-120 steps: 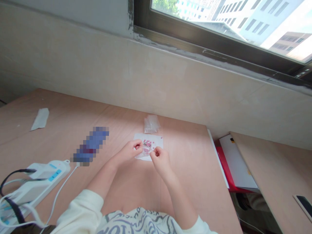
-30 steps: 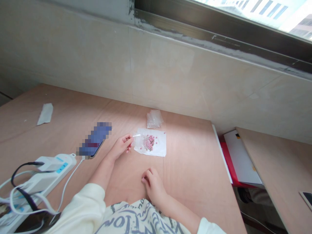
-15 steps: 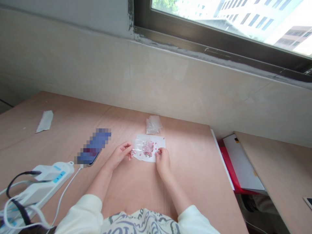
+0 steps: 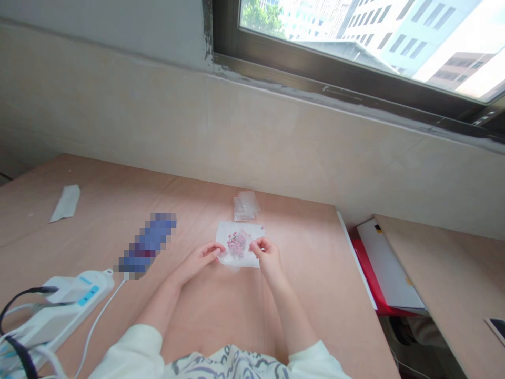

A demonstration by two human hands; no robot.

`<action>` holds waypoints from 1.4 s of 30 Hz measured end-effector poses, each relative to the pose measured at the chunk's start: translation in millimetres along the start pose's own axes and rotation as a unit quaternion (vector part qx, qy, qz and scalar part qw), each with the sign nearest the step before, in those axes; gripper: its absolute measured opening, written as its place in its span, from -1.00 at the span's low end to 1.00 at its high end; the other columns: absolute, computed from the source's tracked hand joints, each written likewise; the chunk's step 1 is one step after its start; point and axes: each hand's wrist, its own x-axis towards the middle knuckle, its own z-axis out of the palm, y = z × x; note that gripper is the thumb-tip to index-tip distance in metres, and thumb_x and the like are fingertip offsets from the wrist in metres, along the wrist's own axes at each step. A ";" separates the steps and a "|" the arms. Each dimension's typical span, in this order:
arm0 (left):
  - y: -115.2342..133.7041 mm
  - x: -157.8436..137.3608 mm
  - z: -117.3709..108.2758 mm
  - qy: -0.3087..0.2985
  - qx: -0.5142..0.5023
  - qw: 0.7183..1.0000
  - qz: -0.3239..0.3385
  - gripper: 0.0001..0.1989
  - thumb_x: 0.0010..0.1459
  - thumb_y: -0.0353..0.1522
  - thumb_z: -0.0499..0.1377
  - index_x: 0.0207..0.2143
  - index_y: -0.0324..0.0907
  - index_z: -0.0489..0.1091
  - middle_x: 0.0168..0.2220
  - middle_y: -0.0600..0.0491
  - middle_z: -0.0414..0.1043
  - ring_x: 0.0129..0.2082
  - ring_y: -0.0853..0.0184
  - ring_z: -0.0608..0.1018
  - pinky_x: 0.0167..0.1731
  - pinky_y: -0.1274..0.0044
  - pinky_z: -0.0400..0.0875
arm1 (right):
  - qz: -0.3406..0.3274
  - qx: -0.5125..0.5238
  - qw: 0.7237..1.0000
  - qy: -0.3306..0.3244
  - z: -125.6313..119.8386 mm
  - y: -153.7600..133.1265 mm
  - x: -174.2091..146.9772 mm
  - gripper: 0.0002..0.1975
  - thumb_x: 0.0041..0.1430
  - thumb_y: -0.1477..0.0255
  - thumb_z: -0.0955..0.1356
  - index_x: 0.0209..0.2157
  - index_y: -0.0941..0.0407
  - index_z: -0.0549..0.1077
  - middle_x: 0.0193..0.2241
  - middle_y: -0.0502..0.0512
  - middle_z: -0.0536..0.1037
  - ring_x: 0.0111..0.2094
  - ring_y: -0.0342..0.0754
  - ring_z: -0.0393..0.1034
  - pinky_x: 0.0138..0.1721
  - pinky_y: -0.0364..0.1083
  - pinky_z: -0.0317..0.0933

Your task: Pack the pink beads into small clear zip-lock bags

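A white sheet of paper (image 4: pixel 252 259) lies on the table, with small pink beads (image 4: pixel 232 237) gathered near its middle. Over them is a small clear plastic bag (image 4: pixel 238 251), and pink shows in or through it; which of the two I cannot tell. My left hand (image 4: pixel 201 259) pinches the bag at its left side, by the paper's left edge. My right hand (image 4: pixel 268 256) has thumb and forefinger closed at the bag's upper right corner. Anything else between those fingertips is too small to make out.
Behind the paper lies a stack of clear plastic bags (image 4: pixel 245 205). A phone (image 4: pixel 148 245) on a white cable and a power strip (image 4: pixel 63 305) with plugs are to the left. A white scrap (image 4: pixel 65 203) lies farther left. Folders (image 4: pixel 389 263) stand in the gap at right.
My right hand has left the beads at the paper's right side and moved to the bag's corner. The bag has shifted right and nearer me, with my left hand still on it.
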 end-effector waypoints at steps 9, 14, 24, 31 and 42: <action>16.0 11.0 11.4 -0.008 0.068 0.997 0.037 -0.74 -0.05 -0.20 0.05 -0.44 -0.23 0.35 -0.45 0.08 0.37 -0.41 0.37 0.39 -0.39 0.57 0.26 | -0.031 -0.108 0.992 -0.054 4.5 0.0 -10.1 -0.87 -0.17 0.40 0.28 -0.66 0.16 0.33 -0.68 -0.03 0.33 -0.58 -0.18 0.17 -0.51 -0.18 0.02; 16.6 10.0 10.3 0.013 0.066 0.997 0.030 -0.74 -0.06 -0.21 0.06 -0.45 -0.24 0.35 -0.45 0.06 0.38 -0.41 0.36 0.41 -0.39 0.57 0.26 | 0.022 -0.030 0.998 -0.058 0.8 5.3 -9.8 -0.89 -0.23 0.40 0.31 -0.61 0.16 0.34 -0.61 0.01 0.41 -0.55 -0.15 0.23 -0.49 -0.17 0.06; 15.2 8.7 4.7 0.028 0.110 0.992 0.050 -0.78 -0.09 -0.26 0.09 -0.52 -0.24 0.39 -0.47 0.04 0.43 -0.38 0.32 0.42 -0.33 0.55 0.25 | 0.004 -0.050 0.998 -0.038 2.3 3.9 -11.8 -0.94 -0.23 0.49 0.28 -0.68 0.16 0.30 -0.66 -0.06 0.32 -0.58 -0.19 0.15 -0.50 -0.19 0.02; 12.8 7.9 7.9 0.012 0.101 0.994 0.045 -0.78 -0.06 -0.26 0.07 -0.48 -0.25 0.37 -0.45 0.04 0.40 -0.38 0.34 0.40 -0.34 0.56 0.24 | -0.007 -0.030 0.997 -0.066 9.0 7.1 -14.0 -0.91 -0.19 0.41 0.28 -0.61 0.15 0.30 -0.62 -0.06 0.32 -0.54 -0.18 0.18 -0.48 -0.20 0.04; 18.5 13.3 19.3 0.015 0.120 0.990 0.069 -0.77 -0.04 -0.24 0.05 -0.52 -0.23 0.36 -0.50 0.08 0.37 -0.44 0.37 0.37 -0.43 0.60 0.21 | 0.010 0.020 0.996 -0.090 20.4 1.1 -10.5 -0.85 -0.22 0.35 0.31 -0.59 0.15 0.32 -0.59 -0.02 0.37 -0.52 -0.15 0.22 -0.49 -0.19 0.06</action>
